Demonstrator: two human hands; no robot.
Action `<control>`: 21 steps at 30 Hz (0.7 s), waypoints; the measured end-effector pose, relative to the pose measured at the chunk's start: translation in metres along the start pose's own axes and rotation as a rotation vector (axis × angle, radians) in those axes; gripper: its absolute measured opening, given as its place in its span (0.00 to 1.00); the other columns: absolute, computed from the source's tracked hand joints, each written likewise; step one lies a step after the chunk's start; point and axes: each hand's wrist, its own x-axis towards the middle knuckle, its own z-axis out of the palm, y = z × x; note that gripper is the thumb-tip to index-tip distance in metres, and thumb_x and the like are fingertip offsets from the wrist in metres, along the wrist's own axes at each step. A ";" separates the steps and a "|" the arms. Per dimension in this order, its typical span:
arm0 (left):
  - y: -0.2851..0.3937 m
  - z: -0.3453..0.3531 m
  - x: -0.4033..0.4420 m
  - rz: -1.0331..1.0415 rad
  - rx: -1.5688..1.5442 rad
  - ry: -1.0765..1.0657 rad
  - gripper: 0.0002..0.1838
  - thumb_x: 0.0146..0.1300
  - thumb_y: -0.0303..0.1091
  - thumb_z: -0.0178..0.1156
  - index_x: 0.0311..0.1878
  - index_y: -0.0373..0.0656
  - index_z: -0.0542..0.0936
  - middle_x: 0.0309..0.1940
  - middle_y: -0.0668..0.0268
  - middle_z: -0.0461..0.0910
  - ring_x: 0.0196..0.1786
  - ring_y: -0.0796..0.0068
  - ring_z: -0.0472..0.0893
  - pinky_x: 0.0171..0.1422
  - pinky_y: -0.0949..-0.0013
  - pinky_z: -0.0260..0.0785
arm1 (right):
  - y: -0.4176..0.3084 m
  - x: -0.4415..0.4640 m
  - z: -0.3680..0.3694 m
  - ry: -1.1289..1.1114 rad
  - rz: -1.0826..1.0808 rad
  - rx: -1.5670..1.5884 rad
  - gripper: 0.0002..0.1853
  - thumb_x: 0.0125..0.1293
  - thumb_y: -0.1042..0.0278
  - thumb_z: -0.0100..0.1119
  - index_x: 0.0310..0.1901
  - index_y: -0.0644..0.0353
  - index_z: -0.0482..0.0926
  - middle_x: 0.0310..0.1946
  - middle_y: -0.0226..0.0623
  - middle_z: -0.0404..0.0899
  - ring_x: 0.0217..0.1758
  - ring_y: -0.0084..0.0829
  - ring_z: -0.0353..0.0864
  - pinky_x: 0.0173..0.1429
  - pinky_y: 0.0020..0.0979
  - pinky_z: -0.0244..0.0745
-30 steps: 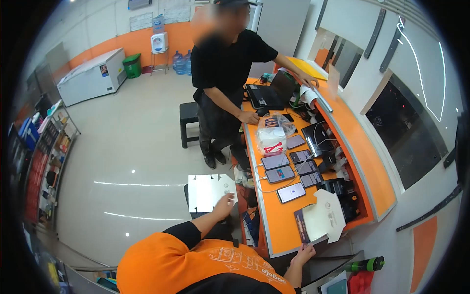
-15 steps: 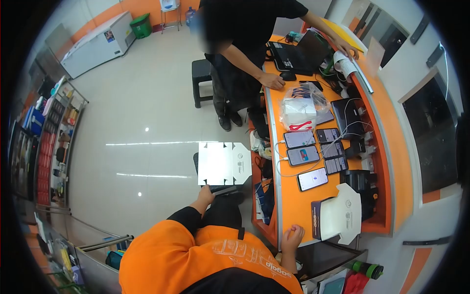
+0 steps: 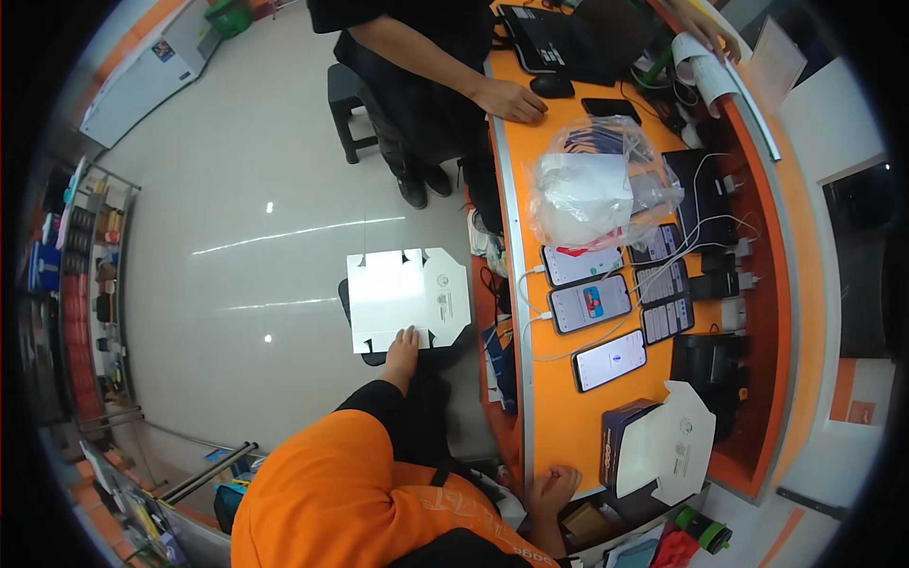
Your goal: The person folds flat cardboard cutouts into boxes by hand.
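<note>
A flat, die-cut white cardboard sheet (image 3: 393, 293) lies on a dark stool. My left hand (image 3: 402, 355) rests on its near edge with fingers lying on the cardboard. Near the desk's front corner, my right hand (image 3: 554, 488) has its fingers curled in, with nothing visible in them. To its right, a partly folded box (image 3: 663, 450) with dark printed sides and a white inside stands on the orange desk (image 3: 568, 417).
Several phones, one of them lit (image 3: 609, 361), lie on the desk among white cables. Behind them is a plastic bag (image 3: 601, 185) with white contents. A person in black (image 3: 417, 104) stands at the desk near a laptop (image 3: 559, 43). A shelf (image 3: 95, 284) is at left.
The view has tilted down. My left hand has shifted from the sheet's right part to its near edge. My right hand has left the box at the desk corner, and its fingers have curled in.
</note>
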 end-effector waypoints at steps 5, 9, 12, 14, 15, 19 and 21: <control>0.019 0.003 0.033 0.050 0.132 -0.096 0.23 0.68 0.28 0.50 0.66 0.33 0.69 0.70 0.52 0.66 0.70 0.51 0.69 0.70 0.61 0.69 | -0.001 0.002 0.000 -0.008 0.067 0.015 0.05 0.64 0.70 0.53 0.38 0.61 0.71 0.35 0.47 0.71 0.42 0.52 0.70 0.48 0.51 0.64; 0.019 0.015 0.033 0.065 0.164 -0.120 0.25 0.68 0.28 0.51 0.67 0.29 0.66 0.68 0.47 0.66 0.70 0.47 0.70 0.69 0.60 0.71 | -0.001 0.002 -0.004 -0.013 0.046 0.028 0.05 0.64 0.70 0.53 0.39 0.61 0.72 0.35 0.47 0.71 0.41 0.51 0.71 0.48 0.51 0.65; 0.010 0.014 0.033 0.138 0.164 -0.162 0.27 0.67 0.27 0.51 0.69 0.29 0.64 0.69 0.45 0.66 0.71 0.46 0.69 0.69 0.60 0.71 | 0.000 0.001 -0.005 -0.011 0.054 0.040 0.05 0.64 0.71 0.53 0.38 0.61 0.72 0.35 0.46 0.72 0.41 0.51 0.72 0.48 0.50 0.66; 0.004 0.010 0.033 0.175 0.158 -0.213 0.28 0.68 0.28 0.51 0.70 0.29 0.63 0.70 0.44 0.64 0.71 0.46 0.69 0.69 0.60 0.72 | 0.002 0.000 -0.004 -0.009 0.040 0.037 0.04 0.64 0.72 0.53 0.38 0.61 0.72 0.35 0.46 0.72 0.41 0.51 0.72 0.48 0.51 0.66; 0.000 0.009 0.035 0.183 0.148 -0.236 0.28 0.68 0.28 0.51 0.70 0.29 0.62 0.71 0.44 0.63 0.71 0.46 0.69 0.69 0.60 0.72 | 0.002 -0.001 -0.004 -0.008 0.050 0.041 0.04 0.64 0.72 0.53 0.38 0.61 0.72 0.35 0.46 0.72 0.41 0.51 0.72 0.48 0.51 0.66; -0.010 0.003 0.036 0.233 0.087 -0.313 0.28 0.69 0.29 0.49 0.71 0.30 0.62 0.72 0.46 0.61 0.70 0.49 0.71 0.67 0.59 0.73 | 0.004 -0.003 -0.005 -0.026 0.071 0.046 0.04 0.64 0.73 0.53 0.38 0.62 0.72 0.36 0.47 0.71 0.41 0.51 0.71 0.49 0.49 0.65; -0.015 0.003 0.039 0.248 0.074 -0.317 0.28 0.69 0.30 0.49 0.71 0.31 0.62 0.73 0.47 0.61 0.68 0.49 0.73 0.66 0.58 0.74 | 0.002 -0.002 -0.006 -0.027 0.065 0.053 0.04 0.64 0.73 0.53 0.39 0.62 0.72 0.37 0.47 0.72 0.42 0.51 0.70 0.49 0.48 0.64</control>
